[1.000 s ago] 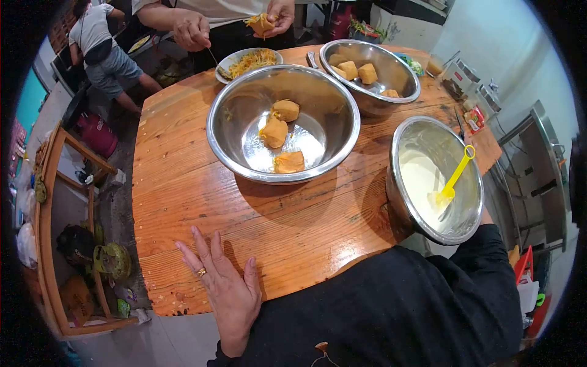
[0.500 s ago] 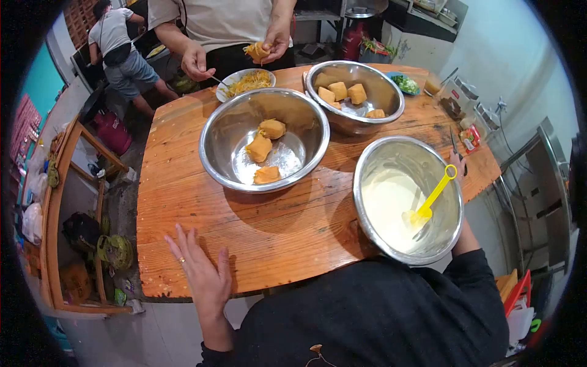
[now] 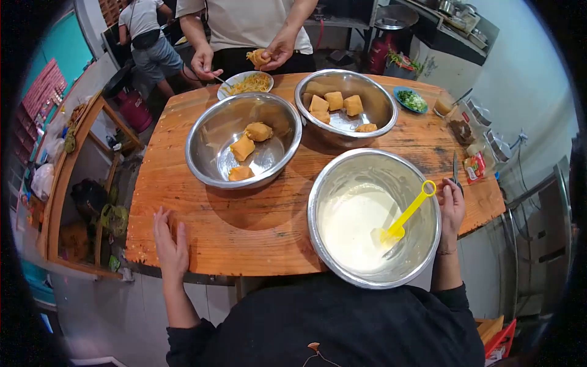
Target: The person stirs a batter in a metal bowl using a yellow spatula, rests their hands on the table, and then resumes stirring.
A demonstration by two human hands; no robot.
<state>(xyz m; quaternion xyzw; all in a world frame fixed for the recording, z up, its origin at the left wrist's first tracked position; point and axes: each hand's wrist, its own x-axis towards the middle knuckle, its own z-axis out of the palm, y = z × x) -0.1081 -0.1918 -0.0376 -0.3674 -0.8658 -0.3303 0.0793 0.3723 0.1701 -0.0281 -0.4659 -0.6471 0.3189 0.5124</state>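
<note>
The left hand (image 3: 170, 240), grip spread, is at the surface's (image 3: 263, 251) near edge; wood extends toward the batter bowl (image 3: 422, 241). The right hand (image 3: 451, 213) (its grip I cannot tell) is beside this bowl.

place: kitchen | signs: gas cylinder (image 3: 135, 111), mixing bowl (image 3: 422, 240), yellow spatula (image 3: 406, 218), pots (image 3: 447, 8) by wall

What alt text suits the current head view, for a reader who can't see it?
A person's open left hand is at the near edge of a wooden table, the right hand beside a steel bowl of white mixture with a yellow spatula. Two more steel bowls hold brown cubes; opposite, another person holds a brown piece near a dish of shreds.
</note>
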